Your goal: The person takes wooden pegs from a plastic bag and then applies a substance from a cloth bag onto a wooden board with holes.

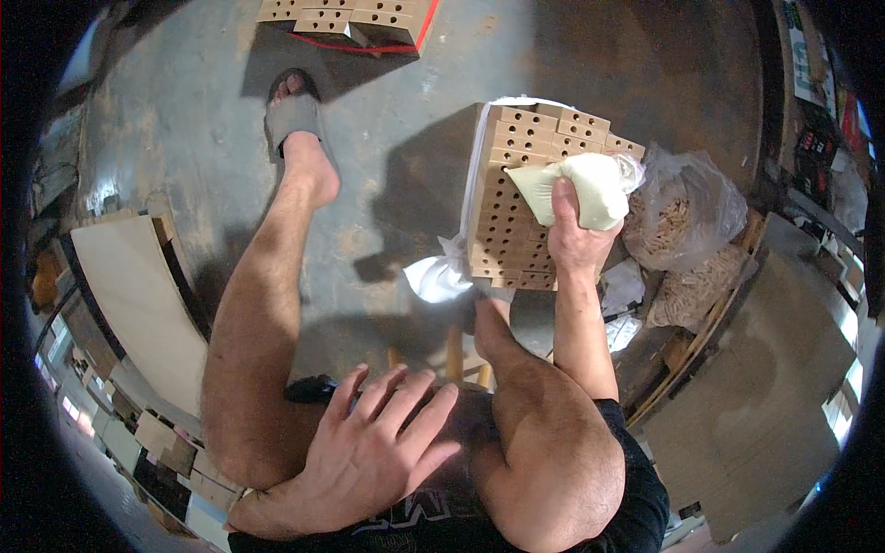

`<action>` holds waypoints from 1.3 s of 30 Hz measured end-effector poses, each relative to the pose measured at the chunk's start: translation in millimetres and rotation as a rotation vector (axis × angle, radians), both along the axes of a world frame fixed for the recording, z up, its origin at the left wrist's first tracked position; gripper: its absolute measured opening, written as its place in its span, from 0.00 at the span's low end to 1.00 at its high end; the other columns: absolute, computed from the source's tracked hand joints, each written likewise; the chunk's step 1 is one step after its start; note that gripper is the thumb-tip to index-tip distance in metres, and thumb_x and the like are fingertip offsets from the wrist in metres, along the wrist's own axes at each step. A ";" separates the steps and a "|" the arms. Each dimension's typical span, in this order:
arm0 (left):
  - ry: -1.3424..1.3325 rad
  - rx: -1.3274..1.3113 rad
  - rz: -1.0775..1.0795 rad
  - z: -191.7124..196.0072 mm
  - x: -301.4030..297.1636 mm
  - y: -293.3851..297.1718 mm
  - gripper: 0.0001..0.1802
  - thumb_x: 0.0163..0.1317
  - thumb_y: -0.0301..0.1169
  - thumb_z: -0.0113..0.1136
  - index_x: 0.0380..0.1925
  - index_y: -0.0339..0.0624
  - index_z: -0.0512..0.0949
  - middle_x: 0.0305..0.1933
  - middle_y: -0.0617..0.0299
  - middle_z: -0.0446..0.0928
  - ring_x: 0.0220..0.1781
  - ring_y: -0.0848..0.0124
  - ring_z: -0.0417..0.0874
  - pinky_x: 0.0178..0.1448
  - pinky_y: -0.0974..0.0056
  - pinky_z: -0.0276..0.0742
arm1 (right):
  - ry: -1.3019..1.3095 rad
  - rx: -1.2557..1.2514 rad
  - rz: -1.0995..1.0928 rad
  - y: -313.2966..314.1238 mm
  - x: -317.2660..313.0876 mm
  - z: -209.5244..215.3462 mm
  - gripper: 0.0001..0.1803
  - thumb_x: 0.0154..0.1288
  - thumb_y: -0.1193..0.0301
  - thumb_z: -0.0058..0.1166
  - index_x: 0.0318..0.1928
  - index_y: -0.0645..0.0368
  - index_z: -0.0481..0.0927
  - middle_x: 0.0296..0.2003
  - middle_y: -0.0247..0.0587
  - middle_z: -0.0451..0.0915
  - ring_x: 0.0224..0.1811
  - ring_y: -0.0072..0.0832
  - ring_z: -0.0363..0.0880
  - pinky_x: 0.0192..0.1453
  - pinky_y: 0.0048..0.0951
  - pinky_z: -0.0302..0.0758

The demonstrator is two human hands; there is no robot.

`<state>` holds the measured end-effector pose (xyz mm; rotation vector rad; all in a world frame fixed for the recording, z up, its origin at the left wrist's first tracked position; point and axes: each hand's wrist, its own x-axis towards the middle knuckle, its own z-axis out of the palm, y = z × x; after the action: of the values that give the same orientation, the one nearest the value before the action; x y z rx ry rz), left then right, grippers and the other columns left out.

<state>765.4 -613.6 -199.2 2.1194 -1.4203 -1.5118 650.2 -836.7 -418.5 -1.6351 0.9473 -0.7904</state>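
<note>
My right hand (583, 241) is wrapped round a plump squeeze bag (592, 189) filled with something pale and cream-coloured. Its tapered tip points left, over a stack of light wooden blocks (498, 217) with rows of paired round holes in their upward faces. A white band with a knotted end (438, 278) runs round the left side of this stack. Over my lap, my left hand (369, 452) holds nothing, its fingers stretched out and apart.
Right of the stack lie a clear plastic bag of wooden dowels (687, 207) and another dowel bag (693, 293). A second drilled-block stack (355, 17) with a red strap stands at the far edge. Flat boards (138, 295) lean at left; a large brown sheet (751, 387) lies at right.
</note>
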 end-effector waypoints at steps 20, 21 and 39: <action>0.014 -0.026 0.009 -5.0 -1.8 1.6 0.29 0.62 0.49 0.65 0.58 0.45 0.78 0.59 0.53 0.76 0.63 0.57 0.76 0.69 0.43 0.68 | 0.058 -0.011 -0.006 -3.3 -21.1 4.6 0.18 0.58 0.68 0.71 0.45 0.64 0.84 0.41 0.42 0.86 0.44 0.29 0.85 0.50 0.32 0.80; 0.005 -0.013 0.007 -1.0 -2.4 2.7 0.29 0.62 0.49 0.65 0.58 0.45 0.78 0.59 0.53 0.76 0.63 0.57 0.76 0.69 0.43 0.68 | 0.049 0.001 -0.001 0.9 -19.1 2.0 0.18 0.58 0.68 0.71 0.45 0.64 0.84 0.41 0.42 0.86 0.44 0.29 0.85 0.50 0.32 0.80; -0.028 0.016 -0.030 2.7 -1.9 -2.5 0.29 0.63 0.50 0.65 0.58 0.46 0.77 0.60 0.55 0.75 0.64 0.58 0.75 0.69 0.44 0.68 | 0.197 -0.208 0.219 2.5 -3.8 -2.3 0.19 0.58 0.64 0.72 0.44 0.64 0.85 0.38 0.41 0.87 0.40 0.29 0.86 0.48 0.31 0.81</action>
<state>763.6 -616.1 -196.5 2.1466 -1.4608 -1.5151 646.4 -834.2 -420.8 -1.9890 0.8238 -0.6011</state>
